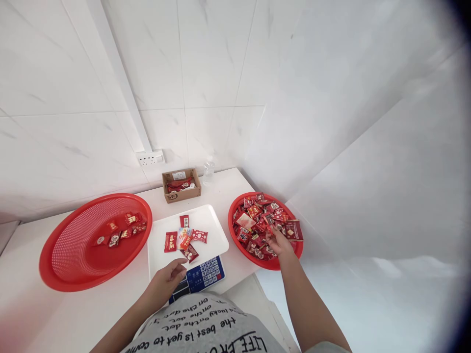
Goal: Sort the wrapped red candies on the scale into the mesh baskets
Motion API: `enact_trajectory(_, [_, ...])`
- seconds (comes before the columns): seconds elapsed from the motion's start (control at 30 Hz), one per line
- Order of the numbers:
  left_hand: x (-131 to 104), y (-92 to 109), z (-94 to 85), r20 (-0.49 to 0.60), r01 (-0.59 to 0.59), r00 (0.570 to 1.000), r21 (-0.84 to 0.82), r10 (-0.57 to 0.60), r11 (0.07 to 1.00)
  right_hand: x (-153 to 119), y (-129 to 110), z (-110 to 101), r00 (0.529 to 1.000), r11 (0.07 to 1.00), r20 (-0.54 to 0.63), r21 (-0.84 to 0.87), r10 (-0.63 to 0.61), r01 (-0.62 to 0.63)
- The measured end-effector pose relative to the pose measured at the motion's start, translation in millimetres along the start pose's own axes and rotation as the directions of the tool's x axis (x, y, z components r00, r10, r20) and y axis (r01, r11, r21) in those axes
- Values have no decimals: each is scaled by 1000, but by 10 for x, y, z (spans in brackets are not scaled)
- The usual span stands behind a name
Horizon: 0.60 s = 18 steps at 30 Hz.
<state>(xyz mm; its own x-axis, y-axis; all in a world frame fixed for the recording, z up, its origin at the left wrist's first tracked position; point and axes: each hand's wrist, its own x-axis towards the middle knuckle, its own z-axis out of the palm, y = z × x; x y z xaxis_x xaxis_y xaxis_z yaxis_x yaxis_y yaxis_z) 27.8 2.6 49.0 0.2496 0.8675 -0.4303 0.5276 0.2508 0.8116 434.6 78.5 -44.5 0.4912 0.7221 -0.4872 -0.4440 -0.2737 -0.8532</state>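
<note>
Pale marbled wall tiles (213, 54) carry a white socket panel (150, 157) above a white tabletop (222, 190).

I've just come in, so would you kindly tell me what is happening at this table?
A person's right hand is among red snack packets in the right-hand plastic basket. The left hand is by the front of a digital scale, whose white tray bears several packets. Another red basket, at the left, holds some more.

Prob. shop backrm or packing rm: digi scale (210, 272), red baskets (69, 235) w/ wrapped pkts (170, 241), tiled wall (209, 59)
</note>
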Motion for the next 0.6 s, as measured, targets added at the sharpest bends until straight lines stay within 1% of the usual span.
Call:
enact_trajectory(0.03, [-1,-7,-1,0,2,1000,-2,-2,1000,0,17,-2,1000,1000,6,17,-8,8])
enact_trajectory(0.1, [-2,-21,-3,2,4,1000,-5,-4,1000,-12,45,3,999,994,28,113,-15,12])
enact_trajectory(0.17, [-4,-24,-3,8,6,1000,-10,-6,1000,-32,67,25,998,971,59,240,-10,-4])
enact_trajectory(0.23, [-6,-14,-2,16,13,1000,-16,-13,1000,-52,84,60,996,949,95,313,3,-32])
enact_trajectory(0.37, [-17,18,-6,33,19,999,-19,-19,1000,-90,99,121,992,943,129,330,13,-55])
enact_trajectory(0.47, [-33,25,-21,30,27,999,-9,-27,1000,-115,94,104,989,930,146,360,19,-71])
enact_trajectory(0.53, [-43,18,-31,21,33,999,-2,-33,999,-123,85,68,990,945,143,321,15,-61])
enact_trajectory(0.57, [-47,11,-35,16,34,999,0,-34,999,-122,81,51,990,961,140,273,12,-50])
enact_trajectory(0.6, [-49,4,-38,11,34,999,2,-34,999,-119,78,38,990,982,141,187,12,-38])
